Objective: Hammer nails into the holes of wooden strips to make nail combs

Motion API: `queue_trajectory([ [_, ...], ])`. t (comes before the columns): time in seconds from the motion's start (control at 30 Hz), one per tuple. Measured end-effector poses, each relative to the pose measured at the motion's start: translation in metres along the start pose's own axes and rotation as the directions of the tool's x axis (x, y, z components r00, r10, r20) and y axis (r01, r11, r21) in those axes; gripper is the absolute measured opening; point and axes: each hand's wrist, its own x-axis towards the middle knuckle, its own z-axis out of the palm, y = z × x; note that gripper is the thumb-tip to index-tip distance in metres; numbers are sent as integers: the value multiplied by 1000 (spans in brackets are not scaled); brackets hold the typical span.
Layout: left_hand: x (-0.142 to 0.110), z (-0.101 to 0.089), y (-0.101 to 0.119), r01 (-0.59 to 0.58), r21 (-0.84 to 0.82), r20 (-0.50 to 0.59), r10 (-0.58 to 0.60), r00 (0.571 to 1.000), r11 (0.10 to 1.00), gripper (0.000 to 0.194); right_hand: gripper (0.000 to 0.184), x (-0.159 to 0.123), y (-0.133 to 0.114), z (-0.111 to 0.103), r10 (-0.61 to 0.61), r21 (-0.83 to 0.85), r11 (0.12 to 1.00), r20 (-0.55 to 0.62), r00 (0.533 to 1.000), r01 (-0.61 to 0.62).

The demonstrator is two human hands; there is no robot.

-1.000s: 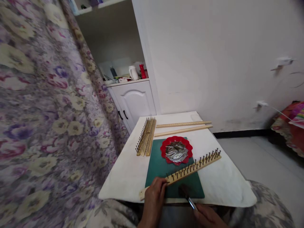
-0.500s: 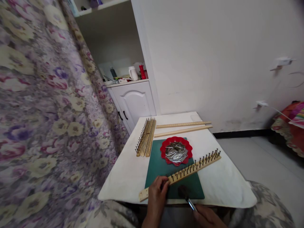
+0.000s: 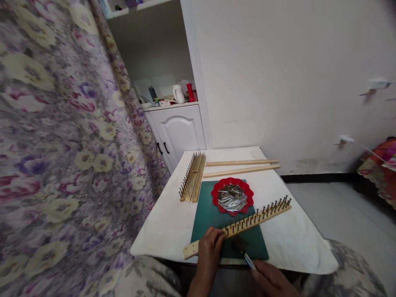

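A long wooden strip studded with a row of upright nails lies slantwise over a green cutting mat on the white table. My left hand rests on the strip's near end, fingers pinched together at the last nail. My right hand grips the metal handle of a small hammer, whose dark head hovers just right of my left fingers. Behind the strip, a red scalloped dish holds a heap of loose steel nails.
Nailed strips are stacked at the table's left. Two bare wooden slats lie along its far edge. A flowered curtain hangs at left. A white cabinet with bottles on top stands behind, and a white wall rises at right.
My left hand has crept slightly right along the strip toward the last nail. The hammer stays close beside it. The view has shifted a little.
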Motion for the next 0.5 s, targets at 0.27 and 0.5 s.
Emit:
queue_trajectory([
  [0.27, -1, 6, -4, 12, 42, -29, -11, 1000, 999, 20, 38, 18, -64, -1, 60, 118, 990, 126, 990, -75],
  [0.5, -1, 7, -6, 23, 88, -22, -21, 1000, 996, 24, 32, 28, -65, 7, 21, 40, 999, 116, 993, -26],
])
